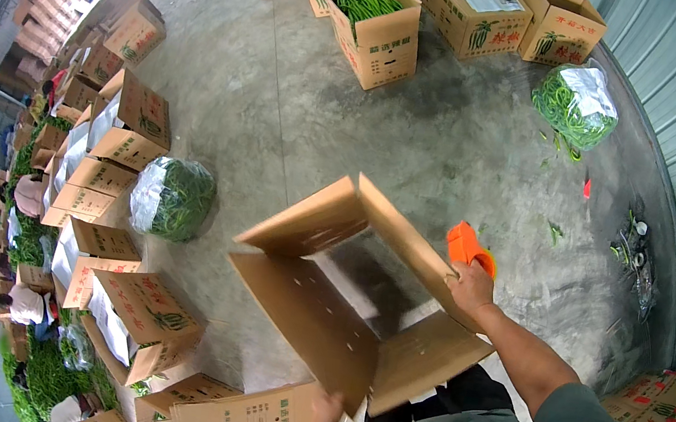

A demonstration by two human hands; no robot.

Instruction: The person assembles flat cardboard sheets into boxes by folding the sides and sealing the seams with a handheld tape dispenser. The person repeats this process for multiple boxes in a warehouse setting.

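An opened-out cardboard box (312,306) hangs tilted in front of me, with grey floor showing through its middle. My right hand (472,289) is closed at the box's right upper edge. An orange tape dispenser (465,244) sticks out just beyond that fist and seems to be in it; the grip itself is hidden. Down at the box's near left corner, my left hand (328,410) has its fingers closed on the cardboard, partly out of sight behind it.
A carton of green peppers (369,3) stands ahead. Bagged peppers (577,109) sit at the right wall, and another bag (174,198) rests left, beside a row of cartons (130,120). Printed cartons (247,421) stand close by my left hand. Several people work at far left.
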